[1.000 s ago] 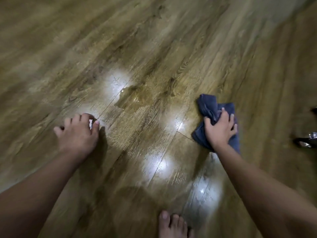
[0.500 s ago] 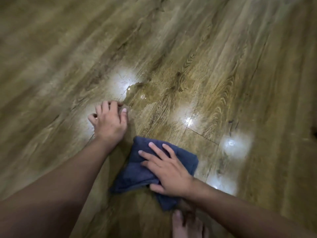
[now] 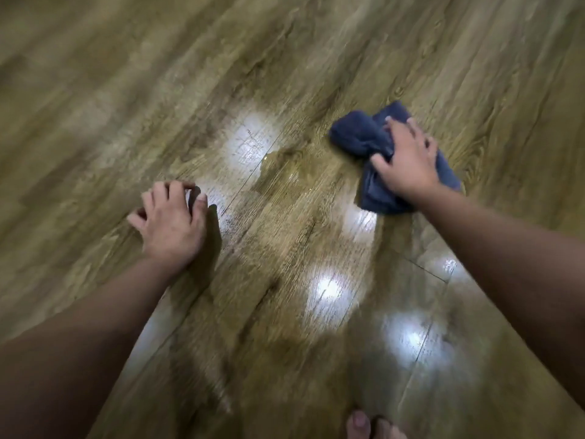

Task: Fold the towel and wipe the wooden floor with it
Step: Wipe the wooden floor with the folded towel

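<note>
Towel (image 3: pixel 357 137) sits under my right hand (image 3: pixel 408 163), far right of the wet patch (image 3: pixel 285 166) on the wooden floor (image 3: pixel 126 74). Fingers are spread over the top w/ the thumb hooked into the cloth, so I'm pressing and gripping it at once; that, I reckon, is what lets me drag it w/o it slipping out from under the palm. Arm is stretched well out, which suits a wide sweep across the boards.

Left hand (image 3: pixel 171 217) is planted on the floor, left of the puddle, fingers bent w/ tips down, holding nothing. It's there as a prop, I'd say: takes my weight while I lean fwd and keeps the wiping arm free.

Towel itself: dark blue terry, bunched more than neatly folded, a rolled lump sticking out toward the puddle and a flatter flap trailing near my wrist. Looks thick and soft; can't tell if it's damp yet.

Puddle lies btwn the two hands, apart from the towel, glossy edge still sharp, so prob. not yet wiped up. Bright ceiling-light glare dots the boards. My bare toes (image 3: pixel 361 426) show at bottom edge.
</note>
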`<state>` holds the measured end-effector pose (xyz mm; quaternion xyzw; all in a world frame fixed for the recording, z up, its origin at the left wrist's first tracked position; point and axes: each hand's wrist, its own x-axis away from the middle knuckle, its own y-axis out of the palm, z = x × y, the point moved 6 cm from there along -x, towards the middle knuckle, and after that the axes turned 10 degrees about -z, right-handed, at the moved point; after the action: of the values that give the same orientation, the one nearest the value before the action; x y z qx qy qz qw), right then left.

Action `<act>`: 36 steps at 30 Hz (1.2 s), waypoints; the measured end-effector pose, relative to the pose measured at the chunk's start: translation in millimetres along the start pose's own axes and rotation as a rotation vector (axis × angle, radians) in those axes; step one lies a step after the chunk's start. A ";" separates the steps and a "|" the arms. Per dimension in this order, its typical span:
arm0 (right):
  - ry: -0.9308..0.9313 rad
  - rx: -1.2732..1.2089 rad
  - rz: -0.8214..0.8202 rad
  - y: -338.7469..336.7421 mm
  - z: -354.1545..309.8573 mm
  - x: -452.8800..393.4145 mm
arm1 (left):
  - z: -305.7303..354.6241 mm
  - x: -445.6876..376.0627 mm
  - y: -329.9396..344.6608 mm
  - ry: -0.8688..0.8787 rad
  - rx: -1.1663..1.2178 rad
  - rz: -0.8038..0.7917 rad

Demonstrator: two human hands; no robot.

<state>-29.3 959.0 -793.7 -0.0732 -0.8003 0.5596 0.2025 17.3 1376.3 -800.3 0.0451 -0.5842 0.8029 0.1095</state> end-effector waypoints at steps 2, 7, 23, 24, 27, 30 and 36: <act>0.161 -0.073 0.045 -13.4 19.6 -24.5 | 1.3 -4.1 6.1 -0.060 -0.026 0.005; 0.206 -0.152 0.149 -6.1 8.2 -16.3 | 5.6 -2.8 16.0 -0.104 -0.066 0.080; -0.867 0.414 -0.321 106.5 -125.1 246.7 | 18.8 2.5 19.4 -0.076 -0.089 0.123; -0.882 0.415 -0.321 103.7 -122.4 239.1 | 18.9 5.7 20.6 -0.058 -0.089 0.122; -0.859 0.350 -0.328 92.7 -111.8 207.8 | 15.8 8.4 19.2 -0.007 -0.076 0.101; -0.719 0.264 -0.281 70.7 -90.0 158.2 | 9.0 4.0 14.6 0.021 -0.068 0.056; -0.112 0.043 -0.077 0.4 -3.1 19.2 | 1.9 1.9 10.8 0.078 -0.090 0.046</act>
<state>-45.5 968.4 -788.5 -0.0066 -0.8003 0.5718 0.1804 12.9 1371.6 -809.4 -0.0048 -0.6160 0.7792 0.1156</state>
